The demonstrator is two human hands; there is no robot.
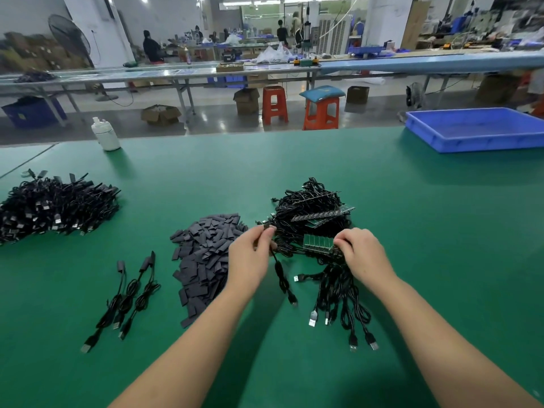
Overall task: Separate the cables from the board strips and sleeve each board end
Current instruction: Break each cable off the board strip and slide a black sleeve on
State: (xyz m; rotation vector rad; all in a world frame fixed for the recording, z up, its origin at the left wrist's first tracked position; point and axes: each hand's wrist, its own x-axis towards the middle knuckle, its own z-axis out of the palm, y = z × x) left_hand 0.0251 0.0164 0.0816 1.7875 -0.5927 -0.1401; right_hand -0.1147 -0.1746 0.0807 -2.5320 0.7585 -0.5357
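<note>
left hand (248,254) grip pinching cable (281,275) end, right hand (363,254) grip clamped on board strip (318,242)

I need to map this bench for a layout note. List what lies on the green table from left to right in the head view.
Big heap of black cables → white bottle → three sleeved cables → pile of dark sleeves → left hand → board strip with its cables → right hand → blue tray.

Factory assembly hall: long workbenches (182,72) in rows, seated workers (151,47), plastic stools (274,105), cardboard boxes (160,114), blue parts tray (477,129).
</note>
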